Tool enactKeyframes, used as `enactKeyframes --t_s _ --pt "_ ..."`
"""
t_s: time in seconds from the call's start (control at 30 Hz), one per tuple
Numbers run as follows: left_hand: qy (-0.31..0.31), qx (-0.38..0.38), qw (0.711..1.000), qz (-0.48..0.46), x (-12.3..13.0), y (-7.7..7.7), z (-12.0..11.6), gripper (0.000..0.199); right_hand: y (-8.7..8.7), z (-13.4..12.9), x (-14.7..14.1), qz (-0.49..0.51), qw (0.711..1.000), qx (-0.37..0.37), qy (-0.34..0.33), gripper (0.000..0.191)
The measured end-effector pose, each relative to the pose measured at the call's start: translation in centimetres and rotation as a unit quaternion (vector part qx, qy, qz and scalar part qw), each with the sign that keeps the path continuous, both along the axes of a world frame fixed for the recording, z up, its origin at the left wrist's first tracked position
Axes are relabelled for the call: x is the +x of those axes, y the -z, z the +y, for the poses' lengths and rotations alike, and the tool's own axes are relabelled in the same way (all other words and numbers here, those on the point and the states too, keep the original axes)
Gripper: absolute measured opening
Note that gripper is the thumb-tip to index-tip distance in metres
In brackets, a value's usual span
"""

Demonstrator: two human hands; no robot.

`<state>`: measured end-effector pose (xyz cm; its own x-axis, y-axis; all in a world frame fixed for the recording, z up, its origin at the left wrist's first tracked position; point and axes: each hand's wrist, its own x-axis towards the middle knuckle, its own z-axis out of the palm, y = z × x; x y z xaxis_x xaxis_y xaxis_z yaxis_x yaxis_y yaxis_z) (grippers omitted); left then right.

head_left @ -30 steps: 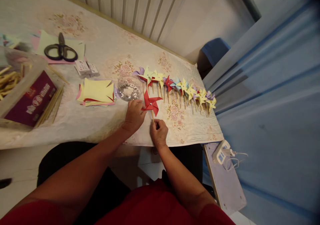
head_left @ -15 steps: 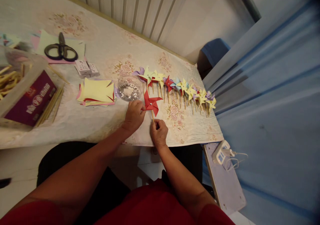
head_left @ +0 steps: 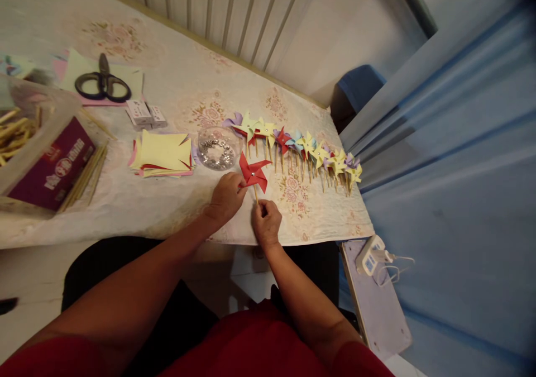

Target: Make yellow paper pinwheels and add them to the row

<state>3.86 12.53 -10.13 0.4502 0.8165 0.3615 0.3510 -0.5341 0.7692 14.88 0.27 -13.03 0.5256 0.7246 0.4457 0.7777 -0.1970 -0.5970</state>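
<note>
A red paper pinwheel (head_left: 255, 174) with a shiny pin at its centre is held over the front of the table. My right hand (head_left: 267, 220) is closed around the lower part of its thin wooden stick. At the left edge of the paper, my left hand (head_left: 228, 196) has its fingers drawn together on a blade; the exact fingertip contact is partly hidden. Just behind my left hand stands a clear round dish (head_left: 216, 149) of small shiny metal pins. Finished pinwheels (head_left: 307, 144) in yellow, red, blue and purple lie in a row to the right.
Left of the dish lies a stack of cut paper squares (head_left: 164, 153). Farther left are small white boxes (head_left: 144, 114), black-handled scissors (head_left: 103, 84) and a plastic tub (head_left: 50, 170) of sticks. A power strip (head_left: 371, 257) rests on a stool beside the blue curtain (head_left: 439, 215).
The red pinwheel's blades have turned slightly on the stick. My left hand has shifted a little to the right and nearer to me; my right hand stays in place.
</note>
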Motion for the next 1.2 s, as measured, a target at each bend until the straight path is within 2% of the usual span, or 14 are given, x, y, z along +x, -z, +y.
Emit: enactKeyframes --t_s 0.4,0.73,1.03,1.2 --pt "-0.048 -0.089 0.995 -0.018 -0.57 0.26 -0.09 0.021 -0.16 0.14 -0.03 -0.002 1.0 0.011 0.0 0.017" --pt "-0.035 -0.096 0.995 0.016 -0.51 0.27 0.2 0.021 -0.05 0.08 0.02 -0.005 1.0 0.009 -0.001 0.017" --pt "-0.028 -0.084 0.996 0.008 -0.51 0.58 0.04 0.016 0.15 0.03 0.1 -0.006 1.0 0.011 -0.001 0.019" --pt "-0.021 -0.107 0.994 -0.005 -0.39 0.33 -0.19 0.014 0.01 0.02 0.05 -0.008 1.0 0.0 0.004 0.018"
